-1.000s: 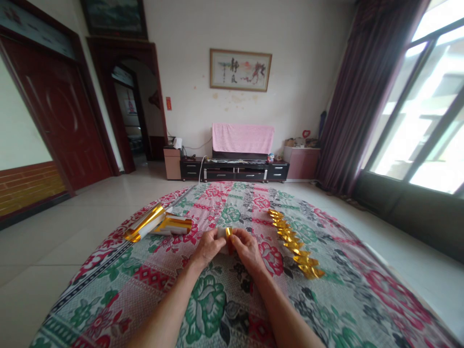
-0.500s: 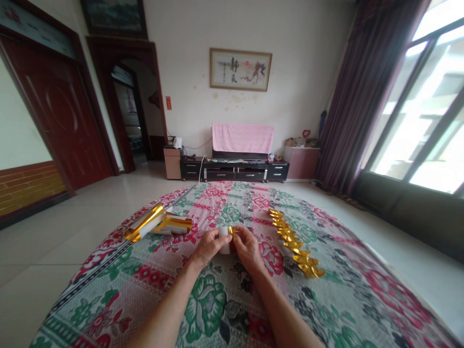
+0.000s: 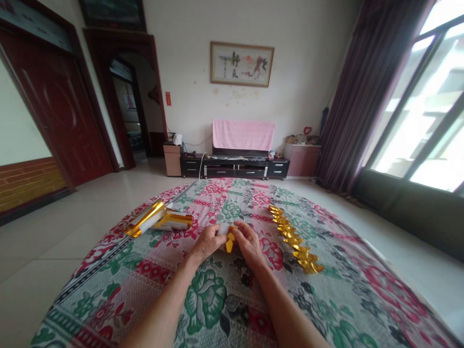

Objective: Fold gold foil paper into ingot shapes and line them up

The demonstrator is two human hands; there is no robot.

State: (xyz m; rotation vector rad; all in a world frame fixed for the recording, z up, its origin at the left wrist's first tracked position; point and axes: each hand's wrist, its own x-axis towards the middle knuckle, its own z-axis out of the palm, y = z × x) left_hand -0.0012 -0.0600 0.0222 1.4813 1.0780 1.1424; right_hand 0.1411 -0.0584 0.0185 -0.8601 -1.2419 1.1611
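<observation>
Near the middle of the cloth-covered table, my left hand (image 3: 207, 242) and my right hand (image 3: 249, 242) pinch one small sheet of gold foil paper (image 3: 229, 241) between them. Its white backing shows on the left, by my left fingers; a shiny gold part shows on the right, under my right thumb. Both hands are closed on its edges. Off to the right, a slanting row of folded gold paper ingots (image 3: 290, 234) lies on the cloth. To the left lie curled stacks of gold and white foil sheets (image 3: 145, 218), apart from my hands.
A flowered cloth (image 3: 206, 304) in red, green and grey covers the rounded table. Beyond it, across the tiled floor, stands a low black cabinet (image 3: 235, 169) with a pink towel (image 3: 243, 135) draped above. Curtains and a window are at the right.
The foil paper between my hands now shows a larger gold area facing me, where mostly white showed before. Both hands stay in nearly the same place. The view has tilted slightly.
</observation>
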